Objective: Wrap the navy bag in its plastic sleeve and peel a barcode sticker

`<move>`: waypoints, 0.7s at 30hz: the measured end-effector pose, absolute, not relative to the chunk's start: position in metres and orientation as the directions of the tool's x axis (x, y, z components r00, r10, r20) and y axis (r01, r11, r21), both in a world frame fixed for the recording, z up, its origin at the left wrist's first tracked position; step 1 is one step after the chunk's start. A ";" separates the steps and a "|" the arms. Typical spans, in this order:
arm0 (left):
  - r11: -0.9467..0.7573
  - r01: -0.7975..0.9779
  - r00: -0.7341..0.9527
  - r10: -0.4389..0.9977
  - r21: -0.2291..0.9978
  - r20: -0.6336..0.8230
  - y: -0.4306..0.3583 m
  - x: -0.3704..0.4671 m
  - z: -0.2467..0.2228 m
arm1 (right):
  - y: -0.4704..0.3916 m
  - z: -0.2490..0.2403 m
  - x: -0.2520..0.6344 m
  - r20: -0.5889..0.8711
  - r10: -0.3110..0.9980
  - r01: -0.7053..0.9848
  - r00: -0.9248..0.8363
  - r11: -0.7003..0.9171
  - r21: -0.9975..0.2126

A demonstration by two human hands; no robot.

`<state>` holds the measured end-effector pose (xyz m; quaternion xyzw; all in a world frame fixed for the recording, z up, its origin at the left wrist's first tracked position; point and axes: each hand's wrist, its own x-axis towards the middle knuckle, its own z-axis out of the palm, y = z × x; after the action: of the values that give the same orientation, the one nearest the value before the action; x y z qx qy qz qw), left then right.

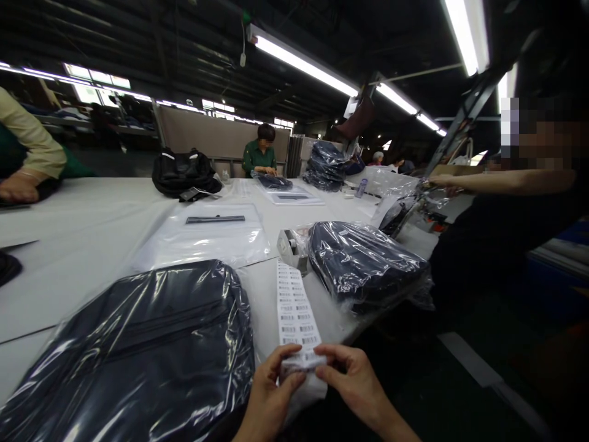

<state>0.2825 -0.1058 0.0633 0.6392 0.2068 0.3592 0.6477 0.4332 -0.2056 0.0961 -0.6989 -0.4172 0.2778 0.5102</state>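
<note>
A long strip of barcode labels runs over the table toward me from a small grey holder. Both my hands pinch its near end. The thumb and fingers of my left hand are closed on the strip's left edge; my right hand grips the right edge. Between them the strip is bent, with its tail hanging below. Left of my hands lies a dark bag in clear plastic. Another plastic-wrapped dark bag rests beyond them, right of the holder.
A stack of clear plastic bags lies on the white table. Farther back are a black backpack and a pile of wrapped bags. One person works opposite, another reaches in at right, and a sleeved arm shows at left.
</note>
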 end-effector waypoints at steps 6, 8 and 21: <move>-0.509 -0.048 0.565 0.696 0.859 0.444 -0.094 0.286 0.057 | -0.201 0.104 0.430 0.030 0.841 0.340 0.541 -0.186 -0.922; -0.585 -0.060 0.548 0.658 0.809 0.517 -0.091 0.288 0.052 | -0.201 0.105 0.430 0.066 0.836 0.359 0.544 -0.161 -0.919; -0.681 0.099 0.531 0.653 0.725 0.540 -0.095 0.294 0.054 | -0.196 0.095 0.434 0.277 0.854 0.521 0.441 0.008 -0.854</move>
<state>0.2939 -0.0950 0.0541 0.8123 0.2314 0.4251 0.3254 0.4342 -0.1960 0.0952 -0.6844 -0.5021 0.1658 0.5020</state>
